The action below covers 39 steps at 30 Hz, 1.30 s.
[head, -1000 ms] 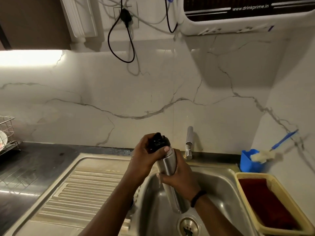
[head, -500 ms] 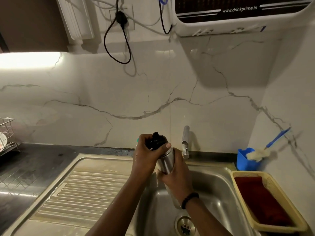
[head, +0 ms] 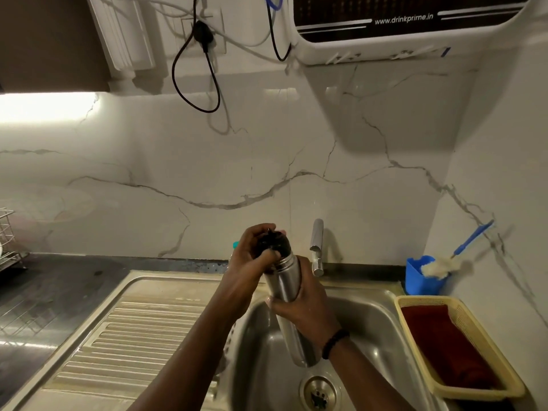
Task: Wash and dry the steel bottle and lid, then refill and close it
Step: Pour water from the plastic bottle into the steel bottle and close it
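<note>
Since the earlier frames the left hand [head: 250, 256] has turned further over the lid [head: 274, 244], its thumb now lying across the front of the black cap, and the bottle [head: 286, 287] stands a little more upright; the right hand [head: 305, 304] has kept its place on the body.

Head view: the left grip is clamped on the lid, fingers curled over the top of the rounded, dark, glossy cap. Just below it, the right grip is wrapped round the bottle's middle, a black band on its wrist. The bottle is a slim cylinder of brushed steel, tilted slightly, its base hanging below the right grip over the basin of the sink [head: 370, 318], above the round drain [head: 318, 394].

Left of the grips runs the sink's ribbed steel drainboard [head: 133, 345], and beyond it the dark table [head: 59, 292] with a wire rack [head: 9, 241] at the edge. Just behind the grips rises a chrome tap [head: 316, 247]. Right of them sits a yellow mesh basket [head: 480, 348] holding a dark red cloth [head: 444, 348], and behind it a blue cup [head: 418, 277] with a blue-handled brush [head: 444, 265]. White marble with grey veins covers the wall [head: 207, 173]; above hang a black cable [head: 195, 78] and a white water purifier [head: 400, 28].
</note>
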Available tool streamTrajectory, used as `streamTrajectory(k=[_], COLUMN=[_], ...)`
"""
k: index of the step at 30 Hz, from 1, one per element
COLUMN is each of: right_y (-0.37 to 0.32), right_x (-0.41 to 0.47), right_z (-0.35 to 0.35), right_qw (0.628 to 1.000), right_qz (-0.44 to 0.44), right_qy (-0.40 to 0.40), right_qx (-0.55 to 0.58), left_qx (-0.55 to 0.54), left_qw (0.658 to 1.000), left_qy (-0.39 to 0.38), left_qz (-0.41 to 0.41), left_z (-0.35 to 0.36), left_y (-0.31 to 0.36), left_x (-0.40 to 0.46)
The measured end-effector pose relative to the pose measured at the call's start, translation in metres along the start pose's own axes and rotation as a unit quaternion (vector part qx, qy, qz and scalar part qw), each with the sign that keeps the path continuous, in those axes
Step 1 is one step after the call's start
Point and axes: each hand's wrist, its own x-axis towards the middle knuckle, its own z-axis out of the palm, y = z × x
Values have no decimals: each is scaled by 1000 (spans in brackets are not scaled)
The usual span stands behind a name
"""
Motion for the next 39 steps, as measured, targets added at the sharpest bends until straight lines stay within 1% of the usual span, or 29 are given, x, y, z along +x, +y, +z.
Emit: streamTrajectory(k=[2,4,5,7,8,9,12,13,15,16,18,20,21,23,25,26,27,28,29,31,32,33,34,35,38,39], right_y=[-3,-5,-7,-7,-8,-9,-12,-12,-12,-11,-8,-6,-4,-7,-9,-11,-10,-9,-8,-6,-6,-5,-5,-4,-1,0], right_x=[2,3,4,6,7,8,11,12,11,11,12,13,13,7,3,3,6,9,13,17,17,17,18,20,24,25], right_z=[-1,-2,-3,-6,-6,-7,-5,-5,-9,-10,-8,-2,1,3,1,-1,-5,-8,-13,-21,-23,-25,-27,-25,-19,-17], right_qw=[1000,1000,1000,1000,999,999,1000,1000,1000,999,999,999,998,994,991,991,992,995,997,999,998,998,998,998,998,997], right_qz=[-3,-6,-7,-3,-4,-8,-14,-13,-15,-16,-17,-8,-5,-28,-53,-62,-64,-59,-54,-49,-51,-54,-56,-55,-40,-39], right_qy=[1,4,7,18,23,25,16,15,21,26,36,53,69,104,123,121,105,78,47,7,4,4,6,15,44,52], right_qx=[-2,-1,5,25,30,25,1,5,16,14,7,8,13,18,1,-4,3,20,29,19,22,25,29,26,36,43], left_qx=[36,73,51,-25,-46,-49,6,-2,-60,-71,-32,49,96,176,159,140,132,127,115,78,68,73,93,118,172,177], left_qw=[999,996,998,1000,999,999,999,998,997,997,998,992,984,965,964,968,973,981,987,992,990,987,985,984,973,968], left_qy=[7,42,43,6,-2,4,53,56,34,30,61,116,147,196,214,209,187,142,80,-41,-85,-107,-101,-68,115,153], left_qz=[4,15,13,-4,-12,-19,-9,-2,-15,-17,-9,2,11,17,2,4,19,48,74,89,88,92,101,112,102,86], left_z=[7,11,9,5,4,6,14,12,4,0,3,19,29,48,58,59,57,53,46,26,18,12,9,10,37,52], left_y=[4,1,-1,-3,-2,-2,0,-1,-4,-6,-4,1,4,12,20,21,22,23,24,25,25,25,23,19,11,13], left_x=[1,3,3,4,4,5,11,12,14,13,10,8,9,10,10,11,12,14,17,27,33,36,39,39,27,22])
